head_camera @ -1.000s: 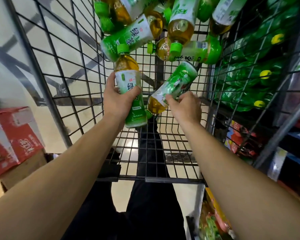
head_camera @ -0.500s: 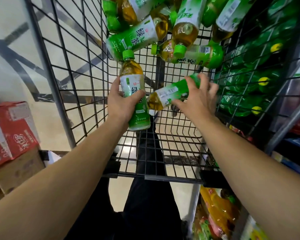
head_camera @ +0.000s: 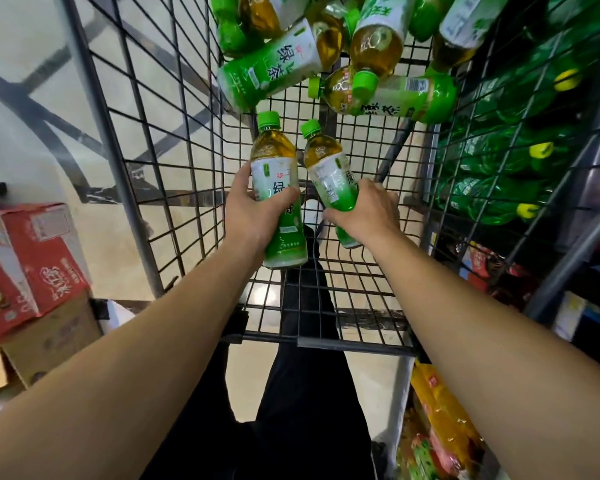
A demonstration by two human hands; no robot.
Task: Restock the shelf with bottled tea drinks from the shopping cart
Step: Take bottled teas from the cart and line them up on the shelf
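- Head view: a pale, glossy tiled floor [head_camera: 32, 109] fills the left and shows through the black wire mesh of the shopping cart [head_camera: 174, 140], with dark curved lines running across it.
- The cart's grid floor and left wall take up the middle of the view; its near edge is a flat dark bar just in front of the person's black trousers [head_camera: 302, 410].
- On the left, beside the cart, a red carton [head_camera: 28, 265] sits on top of a plain brown cardboard box [head_camera: 49, 341].
- On the right, seen through the cart's wire side, shelves [head_camera: 589, 306] hold large green soft-drink bottles [head_camera: 492, 161] with yellow caps; lower down are red packets and orange-yellow bagged goods [head_camera: 440, 420].
- At the far end of the cart lies a loose pile of tea bottles [head_camera: 388, 95] with green caps and green-and-white labels, resting on their sides across one another.
- The left hand [head_camera: 253, 211] is wrapped round the label of one tea bottle [head_camera: 276, 188], thumb across the front, cap pointing away, nearly upright.
- The right hand [head_camera: 368, 213] is curled round the lower half of a second tea bottle [head_camera: 328, 171], tilted slightly left, cap away.
- The two held bottles are just beside each other, above the cart floor and apart from the pile.
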